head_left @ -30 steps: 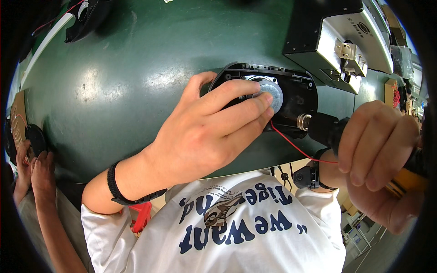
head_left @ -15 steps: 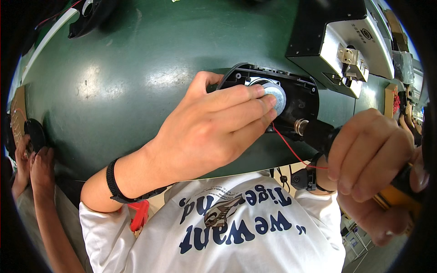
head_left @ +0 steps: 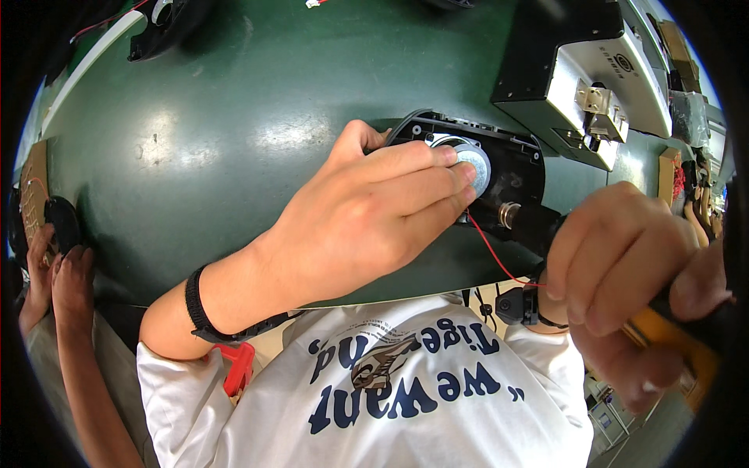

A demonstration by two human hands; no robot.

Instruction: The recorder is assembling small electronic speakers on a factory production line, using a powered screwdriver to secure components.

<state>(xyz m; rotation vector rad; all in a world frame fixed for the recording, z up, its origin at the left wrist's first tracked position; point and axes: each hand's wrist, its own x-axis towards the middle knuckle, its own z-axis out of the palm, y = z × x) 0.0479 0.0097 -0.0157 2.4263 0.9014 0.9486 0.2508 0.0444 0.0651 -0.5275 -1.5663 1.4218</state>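
Black-and-yellow tool (head_left: pixel 534 228) shifted leftward, right fingers (head_left: pixel 608 269) clamped on it, left fingers (head_left: pixel 425 189) touching silver disc (head_left: pixel 477 165), grip unclear

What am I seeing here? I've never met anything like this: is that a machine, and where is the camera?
No robot here: a person works bare-handed. A fisheye camera on their head looks down, so straight edges bend. On the green table is a black plastic housing. The left hand has fingertips on a round silver disc, perhaps a speaker's back, inside it. The right hand grips a black-and-yellow tool, probably a power screwdriver, its metal nose pointing toward the housing. A red wire curves toward that hand.
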